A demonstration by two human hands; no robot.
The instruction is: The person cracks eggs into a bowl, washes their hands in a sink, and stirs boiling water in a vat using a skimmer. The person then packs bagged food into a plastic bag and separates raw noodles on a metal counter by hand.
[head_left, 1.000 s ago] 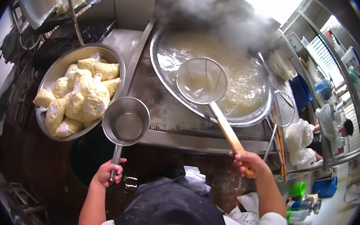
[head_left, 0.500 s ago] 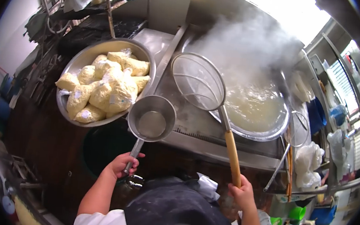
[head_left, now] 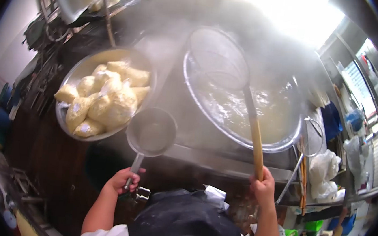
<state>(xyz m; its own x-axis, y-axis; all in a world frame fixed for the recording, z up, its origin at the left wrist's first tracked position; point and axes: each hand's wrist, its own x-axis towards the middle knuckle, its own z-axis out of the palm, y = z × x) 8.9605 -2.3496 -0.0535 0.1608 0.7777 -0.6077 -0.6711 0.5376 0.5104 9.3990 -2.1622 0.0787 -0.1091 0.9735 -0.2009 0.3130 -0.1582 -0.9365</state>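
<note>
My left hand [head_left: 123,179] is wrapped round the handle of a metal saucepan [head_left: 152,132], whose bowl is beside the basin of bags. In my right hand [head_left: 262,185] is the wooden handle of a large round mesh strainer [head_left: 220,58]. The strainer's head hangs over a wide metal pot [head_left: 261,117] of bubbling, cloudy liquid. I cannot tell whether its mesh touches the liquid. Left of the pot, a big metal basin [head_left: 72,130] holds several clear bags [head_left: 112,95] of pale yellow stuff, perhaps noodles. Steam blurs the pot's far side.
A second wire strainer [head_left: 313,137] stands right of the pot near long sticks. White plastic bags [head_left: 324,175] lie at the right. A dark green bin [head_left: 104,166] sits below the basin. The metal counter edge [head_left: 212,161] runs before me.
The strainer has moved away from me and slightly right, further over the pot. My saucepan has shifted slightly left and nearer to me. Steam has spread across the counter and basin.
</note>
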